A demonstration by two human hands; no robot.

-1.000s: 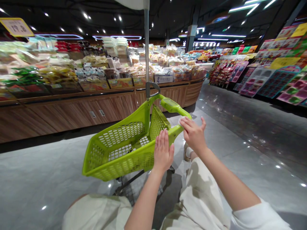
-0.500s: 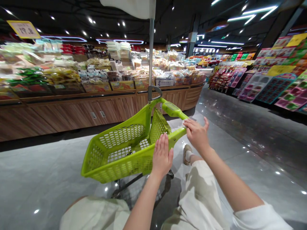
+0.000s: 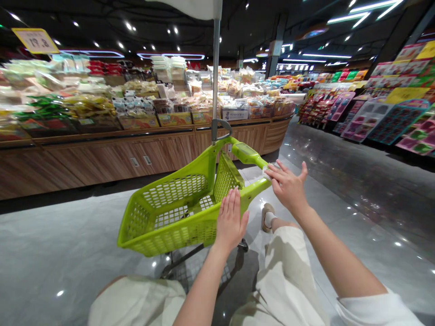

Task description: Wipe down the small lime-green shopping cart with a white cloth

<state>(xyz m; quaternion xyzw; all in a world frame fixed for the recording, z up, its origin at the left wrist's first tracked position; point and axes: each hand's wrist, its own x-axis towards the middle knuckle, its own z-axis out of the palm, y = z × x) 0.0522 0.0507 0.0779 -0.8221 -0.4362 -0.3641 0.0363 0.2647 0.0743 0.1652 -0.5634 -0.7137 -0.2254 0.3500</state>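
A bright green plastic shopping cart (image 3: pixel 170 235) stands in front of me with its basket bare. My left hand (image 3: pixel 231 222) lies against the basket's near side rim, fingers straight and together, gripping nothing. At the corner of the cart's handle (image 3: pixel 260 162) is my right hand (image 3: pixel 288 183). Its fingertips press a thin white tissue-like piece (image 3: pixel 267 171) onto the green plastic, while the little finger sticks up. The fingers cover most of that piece, so its exact kind is unclear. A grey pole (image 3: pixel 216 72) rises beyond the handle.
Packaged foods fill a long wood-panelled display counter (image 3: pixel 163 151) behind the cart. On the right, product racks (image 3: pixel 367 117) line the aisle. My beige-trousered legs (image 3: pixel 282 271) are either side of the cart's near end, above a shiny grey floor (image 3: pixel 50 244).
The right hand has shifted slightly right, along with the cart's handle in view. My left hand stays against the basket's side. The whole scene drifts a little to the right.
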